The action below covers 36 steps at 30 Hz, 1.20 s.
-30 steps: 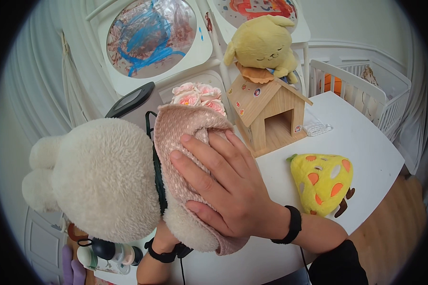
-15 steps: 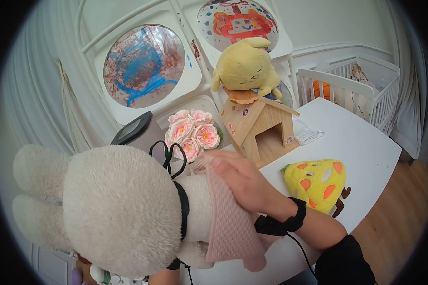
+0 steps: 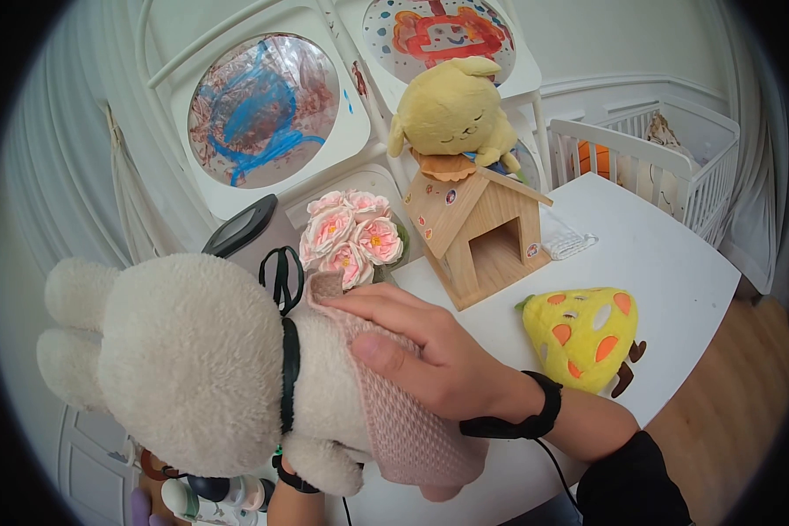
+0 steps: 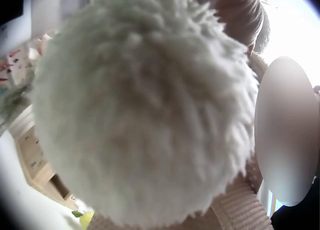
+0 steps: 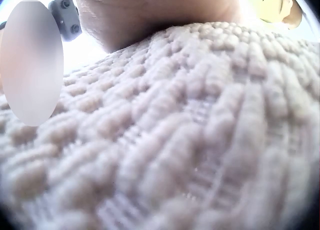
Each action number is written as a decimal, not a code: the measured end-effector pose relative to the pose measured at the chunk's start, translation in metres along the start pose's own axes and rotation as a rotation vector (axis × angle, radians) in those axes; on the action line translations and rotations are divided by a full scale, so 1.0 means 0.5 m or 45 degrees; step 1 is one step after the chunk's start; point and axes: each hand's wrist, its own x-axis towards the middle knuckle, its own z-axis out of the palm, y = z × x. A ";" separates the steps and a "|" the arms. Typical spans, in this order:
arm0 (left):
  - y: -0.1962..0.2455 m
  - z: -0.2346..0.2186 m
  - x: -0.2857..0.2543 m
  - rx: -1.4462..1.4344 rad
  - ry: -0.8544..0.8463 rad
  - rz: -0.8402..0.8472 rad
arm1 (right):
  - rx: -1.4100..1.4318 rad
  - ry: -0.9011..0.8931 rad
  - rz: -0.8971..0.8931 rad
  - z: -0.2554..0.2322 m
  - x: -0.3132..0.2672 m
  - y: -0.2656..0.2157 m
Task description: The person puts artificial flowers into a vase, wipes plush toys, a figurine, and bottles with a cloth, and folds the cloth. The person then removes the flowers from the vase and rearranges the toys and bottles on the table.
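Observation:
A cream plush rabbit (image 3: 193, 368) is held on its side over the table, ears to the left, a dark green ribbon (image 3: 289, 377) tied in a bow at its neck. Pink knitted cloth (image 3: 412, 430) wraps its body below the neck. My right hand (image 3: 421, 351) rests on that cloth, fingers extended along it toward its upper edge, thumb lying on the knit. Under the rabbit is my left hand (image 4: 237, 12), mostly hidden; only its wrist shows in the head view. A fluffy paw (image 4: 145, 115) fills most of the left wrist view.
Pink artificial flowers (image 3: 351, 237) stand behind the rabbit. A wooden toy house (image 3: 478, 241) carries a yellow plush dog (image 3: 456, 114) on its roof. A yellow spotted plush (image 3: 583, 337) lies on the white table (image 3: 666, 254) at right. Bottles (image 3: 237, 495) stand at lower left.
The rabbit shifted right and down, then back left and up a little. My right hand slid from the middle of the cloth to its upper part, and the cloth now lies flatter.

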 end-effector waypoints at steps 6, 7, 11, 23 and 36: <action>-0.044 -0.052 -0.178 -0.064 0.001 -0.022 | -0.051 0.526 0.138 -0.017 0.002 0.046; -0.042 -0.051 -0.178 -0.072 0.002 -0.024 | -0.050 0.645 0.201 -0.022 0.005 0.046; -0.032 -0.031 -0.123 -0.118 0.020 -0.037 | 0.265 0.687 0.465 -0.025 0.009 -0.002; -0.016 -0.019 -0.039 -0.260 0.085 -0.089 | 0.889 1.111 0.356 -0.164 0.025 -0.023; -0.019 -0.011 -0.052 -0.361 0.079 -0.148 | -0.056 0.199 0.363 -0.045 -0.004 -0.082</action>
